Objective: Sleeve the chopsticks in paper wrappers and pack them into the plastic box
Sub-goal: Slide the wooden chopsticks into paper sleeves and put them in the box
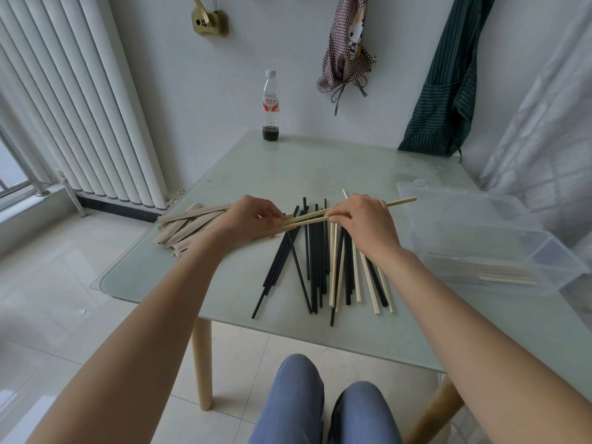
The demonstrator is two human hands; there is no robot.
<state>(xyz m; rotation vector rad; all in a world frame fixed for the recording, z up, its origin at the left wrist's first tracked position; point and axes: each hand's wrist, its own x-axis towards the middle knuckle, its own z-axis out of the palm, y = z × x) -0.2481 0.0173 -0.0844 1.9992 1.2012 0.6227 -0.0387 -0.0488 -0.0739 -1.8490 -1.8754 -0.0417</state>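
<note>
A pair of light wooden chopsticks lies nearly level between my hands. My right hand pinches it near the middle. My left hand holds a brown paper wrapper at the pair's left tips; the tips sit at the wrapper's mouth. A pile of brown paper wrappers lies on the table's left, partly under my left hand. Several loose black and pale chopsticks are spread below my hands. A clear plastic box stands on the right with sleeved chopsticks inside.
The glass table has its left corner near the wrapper pile. A plastic bottle with dark liquid stands at the far edge. Aprons hang on the wall behind. My knees are below the front edge.
</note>
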